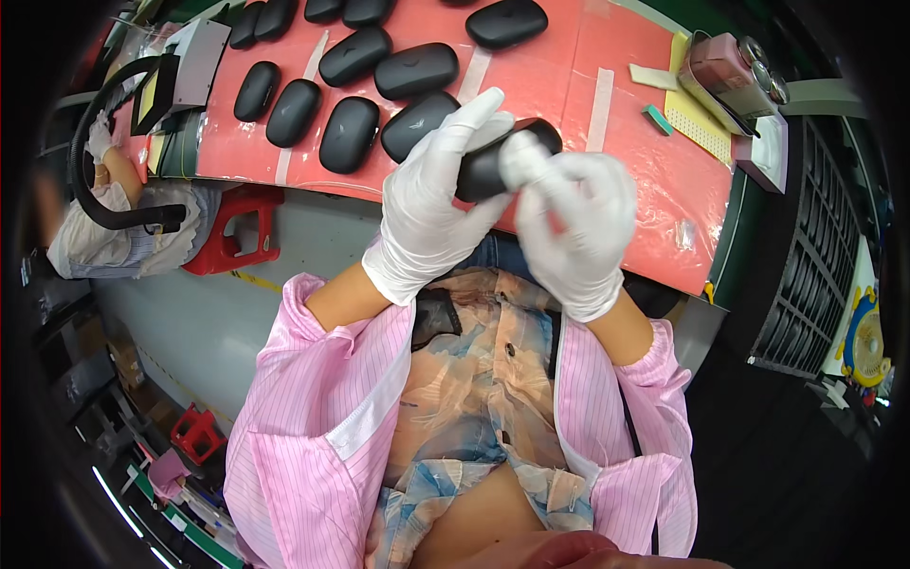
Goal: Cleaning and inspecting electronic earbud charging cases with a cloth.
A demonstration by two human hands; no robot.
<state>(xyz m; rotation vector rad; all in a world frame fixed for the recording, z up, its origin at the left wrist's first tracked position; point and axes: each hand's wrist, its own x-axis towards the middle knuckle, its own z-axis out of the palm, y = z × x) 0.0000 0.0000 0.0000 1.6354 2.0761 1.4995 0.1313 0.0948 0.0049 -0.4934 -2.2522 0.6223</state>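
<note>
A black rounded case (482,174), smooth and oval like an earbud case, is held over the near edge of the red table mat. My left hand (428,204), in a white glove, grips it from the left with thumb and fingers. Gloved in white too, my right hand (580,228) has its fingertips against the case's upper right face. Motion smears those fingers, and whether they pinch anything cannot be made out. Just beyond my left hand lies another black case (417,125), with a similar case (349,135) to its left.
Several more black cases (417,70) lie across the red mat (654,199). At the right are a green block (656,119), a yellow perforated sheet (700,125) and a holder with bottles (725,66). A black slotted rack (801,256) stands beyond. Leftward, a co-worker's gloved hand (100,137) and a red stool (242,228) show.
</note>
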